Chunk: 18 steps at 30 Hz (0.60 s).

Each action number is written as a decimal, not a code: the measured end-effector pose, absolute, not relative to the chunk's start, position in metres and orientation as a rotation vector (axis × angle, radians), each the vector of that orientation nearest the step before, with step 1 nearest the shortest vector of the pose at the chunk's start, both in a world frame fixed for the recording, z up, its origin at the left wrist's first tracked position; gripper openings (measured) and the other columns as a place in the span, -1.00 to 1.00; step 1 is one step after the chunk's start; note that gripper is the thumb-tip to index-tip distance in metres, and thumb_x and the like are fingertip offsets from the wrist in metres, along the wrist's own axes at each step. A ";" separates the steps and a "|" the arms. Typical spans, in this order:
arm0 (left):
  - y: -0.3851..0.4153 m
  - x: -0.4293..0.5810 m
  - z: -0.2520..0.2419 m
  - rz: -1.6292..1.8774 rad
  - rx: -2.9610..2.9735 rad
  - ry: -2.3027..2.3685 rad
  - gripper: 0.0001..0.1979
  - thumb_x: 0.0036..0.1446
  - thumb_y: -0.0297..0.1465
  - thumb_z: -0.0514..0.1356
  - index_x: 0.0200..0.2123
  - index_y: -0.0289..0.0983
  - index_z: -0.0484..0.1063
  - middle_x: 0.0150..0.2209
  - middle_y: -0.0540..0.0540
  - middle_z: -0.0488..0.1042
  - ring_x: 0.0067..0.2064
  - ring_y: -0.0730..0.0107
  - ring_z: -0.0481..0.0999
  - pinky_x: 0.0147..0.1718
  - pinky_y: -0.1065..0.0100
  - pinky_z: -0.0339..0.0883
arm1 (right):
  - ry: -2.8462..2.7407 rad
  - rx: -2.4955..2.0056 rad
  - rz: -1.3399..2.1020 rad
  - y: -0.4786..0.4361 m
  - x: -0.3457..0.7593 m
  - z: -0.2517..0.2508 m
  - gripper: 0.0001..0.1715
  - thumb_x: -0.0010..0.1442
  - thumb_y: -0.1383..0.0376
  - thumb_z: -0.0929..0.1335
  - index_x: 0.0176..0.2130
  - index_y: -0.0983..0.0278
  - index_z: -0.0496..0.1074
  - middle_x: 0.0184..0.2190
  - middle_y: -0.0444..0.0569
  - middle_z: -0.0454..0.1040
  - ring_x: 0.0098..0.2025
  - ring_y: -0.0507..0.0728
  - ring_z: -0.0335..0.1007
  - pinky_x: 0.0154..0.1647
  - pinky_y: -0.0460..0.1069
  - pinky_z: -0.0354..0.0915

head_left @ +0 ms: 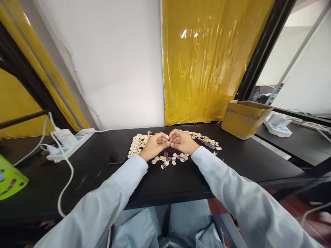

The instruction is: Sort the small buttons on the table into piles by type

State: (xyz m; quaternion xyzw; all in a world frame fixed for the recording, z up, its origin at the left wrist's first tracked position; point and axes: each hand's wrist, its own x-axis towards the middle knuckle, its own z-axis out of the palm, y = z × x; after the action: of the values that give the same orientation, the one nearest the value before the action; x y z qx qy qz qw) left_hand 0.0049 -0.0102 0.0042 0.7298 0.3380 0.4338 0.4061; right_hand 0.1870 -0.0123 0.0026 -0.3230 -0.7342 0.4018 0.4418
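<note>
My left hand point(154, 146) and my right hand point(182, 142) meet above the table, fingertips almost touching. Both are closed in a pinch, and whatever lies between the fingertips is too small to make out. Just below them is a loose group of small oval pieces, mostly white with dark marks, among them a purple piece point(163, 166) and a white piece point(173, 163). Left of my left hand spreads a larger pile of similar white pieces point(137, 143). More of these pieces point(198, 135) lie beyond my right hand, with a purple pen-like tool point(208, 144) beside them.
A black table point(165, 187) carries everything. A dark phone-like slab point(117, 159) lies left of the pile. Farther left are a white power strip point(69, 144) with cables and a green container point(11, 179). An open cardboard box point(243, 120) stands at the back right.
</note>
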 end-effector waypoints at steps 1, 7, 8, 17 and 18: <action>-0.009 0.003 0.006 1.132 1.835 0.876 -0.75 -0.08 -0.40 0.32 -0.28 -0.32 0.40 -0.36 -0.07 0.51 -0.33 0.40 0.53 -0.21 0.30 0.42 | -1.817 -0.830 0.986 -0.011 0.188 0.002 -0.62 -0.14 0.50 0.39 -0.28 0.26 0.26 -0.42 -0.18 0.34 -0.43 -0.03 0.34 -0.37 -0.09 0.30; 0.001 -0.010 0.008 1.256 1.989 1.114 -0.85 -0.04 -0.39 0.26 -0.35 -0.31 0.45 -0.35 -0.11 0.53 -0.31 0.31 0.54 -0.25 0.28 0.42 | -1.788 -1.190 0.759 0.006 0.198 -0.006 -0.67 -0.20 0.59 0.34 -0.39 0.28 0.27 -0.54 -0.19 0.36 -0.49 0.00 0.37 -0.41 -0.09 0.31; 0.001 -0.011 0.006 1.206 2.052 1.167 -0.88 -0.03 -0.40 0.24 -0.37 -0.30 0.45 -0.37 -0.10 0.54 -0.33 0.31 0.54 -0.28 0.29 0.41 | -1.803 -1.231 0.707 0.008 0.199 -0.007 -0.68 -0.20 0.60 0.33 -0.40 0.28 0.29 -0.55 -0.19 0.36 -0.49 0.01 0.37 -0.42 -0.09 0.31; 0.001 -0.009 -0.001 1.038 2.273 1.316 -0.87 -0.03 -0.49 0.17 -0.34 -0.28 0.45 -0.31 -0.07 0.55 -0.35 0.35 0.53 -0.31 0.33 0.38 | -1.910 -1.390 0.519 0.008 0.215 -0.003 -0.81 -0.17 0.45 0.43 -0.45 0.30 0.41 -0.48 -0.08 0.50 -0.44 0.05 0.41 -0.41 -0.08 0.31; 0.000 -0.009 0.000 1.037 2.281 1.302 -0.87 -0.02 -0.49 0.17 -0.34 -0.28 0.46 -0.29 -0.08 0.54 -0.35 0.35 0.53 -0.31 0.33 0.38 | -1.956 -1.410 0.561 0.007 0.218 -0.001 -0.84 -0.17 0.42 0.45 -0.47 0.30 0.42 -0.51 -0.09 0.50 -0.48 0.05 0.41 -0.45 -0.08 0.30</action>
State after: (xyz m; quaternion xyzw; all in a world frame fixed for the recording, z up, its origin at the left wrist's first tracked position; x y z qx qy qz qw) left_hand -0.0092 0.0005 -0.0005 0.7977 0.4553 0.3625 0.1583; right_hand 0.2181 0.0071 -0.0012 -0.5382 -0.7468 0.2143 0.3268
